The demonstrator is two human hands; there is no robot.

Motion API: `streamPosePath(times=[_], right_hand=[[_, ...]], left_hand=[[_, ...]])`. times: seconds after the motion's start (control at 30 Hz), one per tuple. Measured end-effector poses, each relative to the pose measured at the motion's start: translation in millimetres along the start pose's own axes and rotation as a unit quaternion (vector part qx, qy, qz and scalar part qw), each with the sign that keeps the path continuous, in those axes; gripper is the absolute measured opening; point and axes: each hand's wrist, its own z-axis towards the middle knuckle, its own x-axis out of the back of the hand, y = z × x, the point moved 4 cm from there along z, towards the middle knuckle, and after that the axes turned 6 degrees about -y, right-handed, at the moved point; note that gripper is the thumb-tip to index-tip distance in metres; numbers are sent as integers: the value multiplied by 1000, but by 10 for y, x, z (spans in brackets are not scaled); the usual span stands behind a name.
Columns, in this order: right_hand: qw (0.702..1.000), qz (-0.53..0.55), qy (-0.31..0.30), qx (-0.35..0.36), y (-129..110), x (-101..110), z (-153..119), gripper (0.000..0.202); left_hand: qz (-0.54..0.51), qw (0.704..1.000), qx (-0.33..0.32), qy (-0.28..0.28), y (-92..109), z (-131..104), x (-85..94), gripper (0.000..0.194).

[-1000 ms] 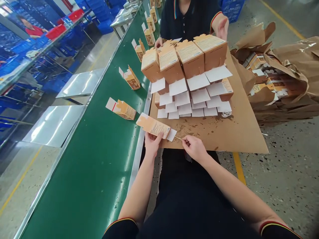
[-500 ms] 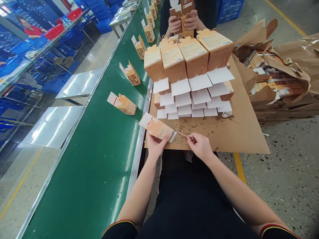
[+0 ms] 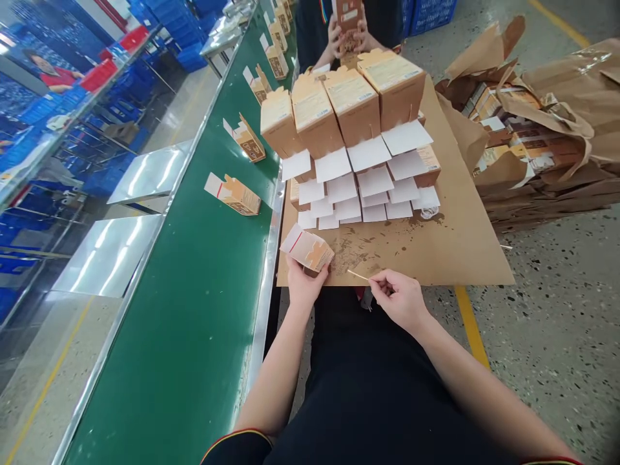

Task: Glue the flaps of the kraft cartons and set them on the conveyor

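My left hand (image 3: 305,283) is closed round a small printed carton (image 3: 310,249), its white flap with a red line pointing up and left. Between the thumb and fingers of my right hand (image 3: 394,294) is a thin wooden stick (image 3: 357,275), its tip pointing left toward the carton but apart from it. Beyond both hands rises a stack of cartons (image 3: 356,103) with white flaps (image 3: 371,154) hanging toward me. The stack rests on a brown cardboard sheet (image 3: 465,252) marked with dark smears.
On my left runs a green conveyor belt (image 3: 194,310) carrying a row of open cartons (image 3: 235,196). Across the stack, a co-worker's hands (image 3: 346,39) hold a brown carton. A torn paper sack (image 3: 533,142) of flat cartons stands at right. Metal side tables (image 3: 111,248) adjoin the belt.
The carton in my left hand has turned so its bottom end faces away from view. The stick in my right hand has moved slightly right and away from the carton. The whole view has shifted.
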Motion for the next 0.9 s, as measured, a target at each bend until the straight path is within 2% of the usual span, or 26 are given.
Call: streamPosePath(times=[0.07,0.17,0.23,0.3,0.33,0.4,0.47,0.5,0.57,0.6,0.63,0.67,0.73,0.83,0.9], right_hand=[[1000,1,0,-5,23,13,-18,31],[1000,-5,27,-9,62,102,-26,36],[999,-5,42,-13,86,158,-2,40],[999,0,43,-22,109,188,47,45],[999,3,42,-27,119,201,73,48],[998,9,44,-37,144,243,111,53],[997,8,53,-47,180,325,112,56],[997,2,60,-52,203,382,98,58],[995,-16,77,-62,250,511,49,60],[994,-25,85,-68,270,572,23,62],[993,-31,92,-73,286,624,1,63],[992,-35,96,-78,295,663,-13,64],[991,-35,96,-83,288,697,-13,65],[992,-32,94,-72,232,677,20,64],[992,-24,104,-62,199,662,23,62]], left_hand=[[8,999,18,43,-136,107,263,77],[-23,984,56,166,-448,341,910,76],[-41,970,72,227,-665,493,1343,78],[-26,965,108,238,-863,605,1651,80],[-17,964,134,228,-950,636,1742,81],[-22,964,172,200,-1076,638,1818,86],[-44,963,159,212,-1100,568,1825,94],[-49,960,127,246,-1066,515,1830,97],[-39,940,26,338,-905,413,1828,95],[-39,928,-31,369,-790,395,1798,90],[-51,922,-82,376,-663,424,1738,82],[-79,924,-117,356,-530,512,1646,74],[-171,941,-128,262,-261,853,1384,62],[-298,944,-37,133,88,1551,906,50],[-297,951,47,74,235,1960,596,41]])
